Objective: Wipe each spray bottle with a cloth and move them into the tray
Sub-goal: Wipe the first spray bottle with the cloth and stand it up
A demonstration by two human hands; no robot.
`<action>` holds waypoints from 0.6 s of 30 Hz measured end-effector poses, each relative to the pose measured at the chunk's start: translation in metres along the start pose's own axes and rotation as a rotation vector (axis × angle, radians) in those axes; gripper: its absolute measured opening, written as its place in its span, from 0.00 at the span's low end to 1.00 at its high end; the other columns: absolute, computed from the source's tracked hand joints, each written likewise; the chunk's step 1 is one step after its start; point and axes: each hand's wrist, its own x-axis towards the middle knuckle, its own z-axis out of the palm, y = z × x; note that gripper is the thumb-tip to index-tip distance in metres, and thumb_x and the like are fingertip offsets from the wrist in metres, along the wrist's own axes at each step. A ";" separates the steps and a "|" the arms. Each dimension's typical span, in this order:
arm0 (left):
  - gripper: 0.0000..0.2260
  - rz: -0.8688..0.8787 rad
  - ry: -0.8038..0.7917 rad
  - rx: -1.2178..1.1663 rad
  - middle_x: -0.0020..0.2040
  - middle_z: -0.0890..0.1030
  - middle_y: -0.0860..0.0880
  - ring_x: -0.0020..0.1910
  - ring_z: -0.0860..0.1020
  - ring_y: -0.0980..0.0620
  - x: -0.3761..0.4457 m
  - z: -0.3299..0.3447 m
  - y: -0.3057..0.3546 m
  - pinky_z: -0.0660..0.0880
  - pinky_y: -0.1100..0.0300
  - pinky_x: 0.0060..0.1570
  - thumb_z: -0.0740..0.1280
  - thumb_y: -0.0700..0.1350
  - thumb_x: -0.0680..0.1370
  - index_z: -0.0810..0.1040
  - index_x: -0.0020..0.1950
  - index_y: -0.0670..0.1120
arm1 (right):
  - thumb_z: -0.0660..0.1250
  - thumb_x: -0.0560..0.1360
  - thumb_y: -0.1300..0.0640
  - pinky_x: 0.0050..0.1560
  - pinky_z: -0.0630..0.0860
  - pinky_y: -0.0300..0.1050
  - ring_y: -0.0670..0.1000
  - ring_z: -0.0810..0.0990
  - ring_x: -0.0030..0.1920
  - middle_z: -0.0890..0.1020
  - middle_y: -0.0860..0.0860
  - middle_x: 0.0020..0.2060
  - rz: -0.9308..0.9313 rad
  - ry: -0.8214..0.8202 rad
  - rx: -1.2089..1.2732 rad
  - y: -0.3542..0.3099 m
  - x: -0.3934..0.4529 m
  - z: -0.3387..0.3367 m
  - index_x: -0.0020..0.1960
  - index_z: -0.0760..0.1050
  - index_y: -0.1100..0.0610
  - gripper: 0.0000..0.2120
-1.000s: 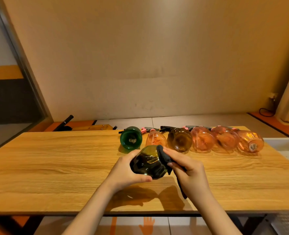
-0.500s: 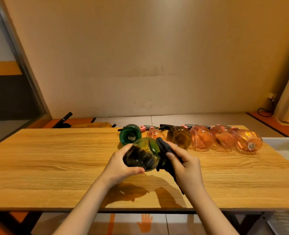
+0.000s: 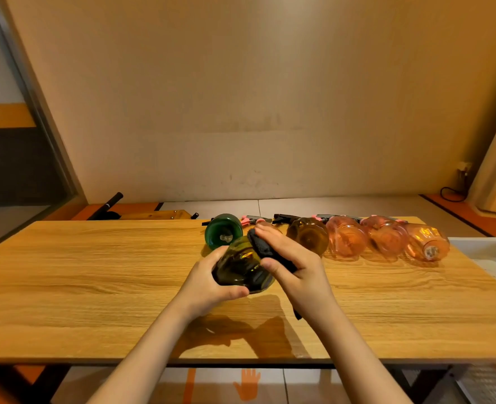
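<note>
While my left hand (image 3: 209, 284) grips the dark olive spray bottle (image 3: 241, 268) above the middle of the wooden table (image 3: 95, 272), my right hand (image 3: 296, 266) presses a black cloth (image 3: 263, 247) round its far side. Six more bottles (one green (image 3: 222, 234), the rest amber or pink, I think) lie along the far edge. A white tray (image 3: 485, 252) sits at far right.

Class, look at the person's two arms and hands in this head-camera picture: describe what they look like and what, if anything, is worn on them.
Both forearms are bare up to the lower edge of the picture; no sleeve shows. The left hand and the right hand wear no gloves, and no ring, watch, bracelet or marking is visible on either. The fingernails look short and plain.
</note>
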 end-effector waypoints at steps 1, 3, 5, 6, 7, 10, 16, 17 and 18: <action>0.41 0.002 0.010 -0.016 0.53 0.81 0.59 0.55 0.79 0.59 0.000 -0.001 0.000 0.77 0.64 0.51 0.74 0.74 0.52 0.74 0.59 0.55 | 0.66 0.72 0.60 0.66 0.66 0.37 0.40 0.70 0.66 0.76 0.44 0.62 -0.015 0.013 0.008 -0.001 0.002 0.003 0.65 0.71 0.50 0.21; 0.41 0.003 0.048 -0.067 0.51 0.82 0.56 0.54 0.79 0.59 -0.001 -0.004 -0.001 0.76 0.66 0.49 0.74 0.73 0.51 0.75 0.58 0.54 | 0.66 0.72 0.63 0.64 0.67 0.36 0.42 0.72 0.65 0.77 0.46 0.60 -0.079 0.044 0.020 0.000 0.001 0.007 0.64 0.72 0.54 0.20; 0.41 0.002 0.064 -0.106 0.51 0.83 0.55 0.55 0.79 0.58 -0.001 -0.006 -0.001 0.75 0.67 0.48 0.75 0.73 0.51 0.75 0.57 0.53 | 0.65 0.73 0.62 0.63 0.69 0.38 0.45 0.74 0.64 0.78 0.47 0.59 -0.134 0.072 0.032 0.002 -0.006 0.009 0.64 0.72 0.55 0.20; 0.41 0.002 0.055 -0.103 0.52 0.83 0.57 0.55 0.79 0.59 -0.001 -0.007 0.000 0.75 0.67 0.49 0.74 0.73 0.51 0.75 0.58 0.53 | 0.64 0.72 0.61 0.63 0.70 0.38 0.45 0.74 0.63 0.78 0.46 0.59 -0.134 0.090 0.046 0.003 -0.008 0.009 0.63 0.73 0.54 0.19; 0.40 -0.002 0.039 -0.092 0.52 0.82 0.58 0.55 0.79 0.59 -0.001 -0.007 0.001 0.75 0.67 0.50 0.75 0.73 0.52 0.75 0.58 0.53 | 0.64 0.72 0.61 0.62 0.70 0.37 0.44 0.75 0.62 0.79 0.43 0.58 -0.106 0.108 0.071 0.004 -0.009 0.009 0.62 0.74 0.54 0.19; 0.35 -0.025 -0.008 -0.054 0.52 0.82 0.55 0.56 0.79 0.58 0.000 -0.005 0.001 0.76 0.62 0.52 0.77 0.65 0.54 0.75 0.57 0.55 | 0.65 0.74 0.67 0.60 0.73 0.39 0.41 0.76 0.60 0.80 0.40 0.55 0.092 0.129 0.146 0.001 0.002 0.007 0.60 0.75 0.49 0.19; 0.39 -0.019 -0.019 -0.041 0.50 0.82 0.57 0.54 0.79 0.58 0.001 -0.007 0.000 0.77 0.64 0.48 0.74 0.73 0.51 0.75 0.56 0.55 | 0.66 0.73 0.65 0.61 0.69 0.33 0.37 0.72 0.62 0.77 0.37 0.56 0.070 0.038 0.068 -0.013 0.005 0.007 0.60 0.72 0.44 0.21; 0.39 -0.021 -0.008 -0.048 0.50 0.82 0.55 0.54 0.79 0.58 0.001 -0.008 -0.001 0.77 0.64 0.48 0.75 0.72 0.51 0.75 0.56 0.54 | 0.65 0.72 0.64 0.61 0.68 0.32 0.37 0.72 0.62 0.77 0.38 0.57 0.040 0.036 0.056 -0.012 0.000 0.007 0.61 0.72 0.45 0.21; 0.37 -0.021 -0.003 -0.049 0.51 0.82 0.53 0.54 0.79 0.56 0.001 -0.009 -0.002 0.76 0.63 0.49 0.76 0.68 0.52 0.75 0.56 0.54 | 0.65 0.71 0.63 0.61 0.68 0.31 0.37 0.72 0.62 0.77 0.38 0.57 0.024 0.048 0.052 -0.010 -0.006 0.007 0.61 0.73 0.46 0.21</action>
